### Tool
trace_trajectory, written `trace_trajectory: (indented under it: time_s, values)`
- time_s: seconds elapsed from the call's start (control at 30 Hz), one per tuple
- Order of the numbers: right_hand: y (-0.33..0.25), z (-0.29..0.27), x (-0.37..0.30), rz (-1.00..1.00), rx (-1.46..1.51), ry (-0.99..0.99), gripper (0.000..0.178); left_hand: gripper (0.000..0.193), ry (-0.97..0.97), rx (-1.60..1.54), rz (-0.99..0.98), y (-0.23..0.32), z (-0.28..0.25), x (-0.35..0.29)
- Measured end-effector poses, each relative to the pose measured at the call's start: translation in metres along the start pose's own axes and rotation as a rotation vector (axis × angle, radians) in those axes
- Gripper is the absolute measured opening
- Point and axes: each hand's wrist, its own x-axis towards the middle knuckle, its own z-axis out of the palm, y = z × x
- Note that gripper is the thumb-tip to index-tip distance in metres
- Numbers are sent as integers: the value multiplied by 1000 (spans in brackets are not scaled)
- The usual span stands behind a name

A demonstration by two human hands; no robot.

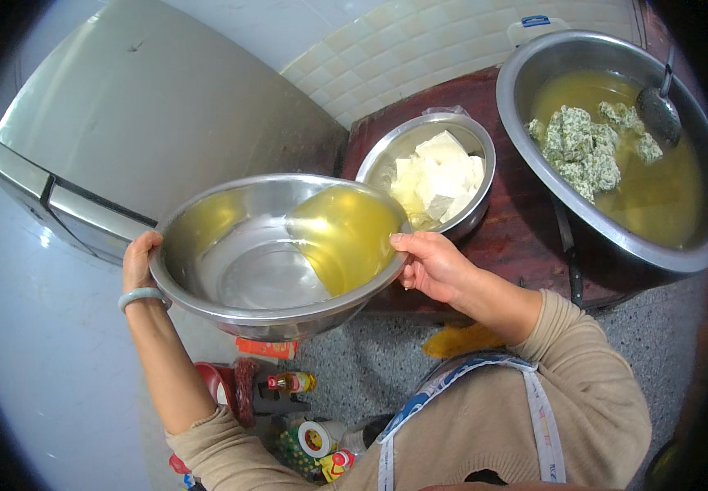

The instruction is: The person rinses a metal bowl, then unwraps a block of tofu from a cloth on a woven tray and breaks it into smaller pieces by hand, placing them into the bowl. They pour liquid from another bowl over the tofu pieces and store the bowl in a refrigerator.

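Observation:
Between my hands a large metal basin [276,282] is held up off the table, tilted so that yellow-green liquid [350,237] pools against its right side. My left hand [138,260], with a pale bangle at the wrist, grips the basin's left rim. On the right rim, the fingers and thumb of my right hand [432,263] are closed. Just behind it stands a smaller metal bowl [485,155] with white blocks that look like tofu [444,172]. At the right sits a big metal basin [665,260] of yellowish liquid, with green-flecked pale clumps [575,151] and a metal ladle [659,110].
The bowl and big basin stand on a dark red table [505,245]. A knife with a black handle [573,274] lies partly under the big basin. A grey refrigerator [149,106] stands at the left. Bottles [293,381] and tubs [320,438] stand on the floor below.

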Motion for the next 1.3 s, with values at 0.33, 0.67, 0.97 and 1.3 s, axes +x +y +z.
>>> trace_trajectory:
  time_s: [0.33,0.67,0.97,1.3]
  values:
    - [-1,-6,0,51,24,-3,18,12,51,41,-33,35,36,7]
    - [-13,-16,4,38,-3,3,20,13,-131,192,139,81,93,14]
    - [-22,-26,8,110,58,53,22,10,-181,293,289,118,166,4]
    - [-13,-26,20,216,72,79,21,39,-333,459,553,165,237,-22]
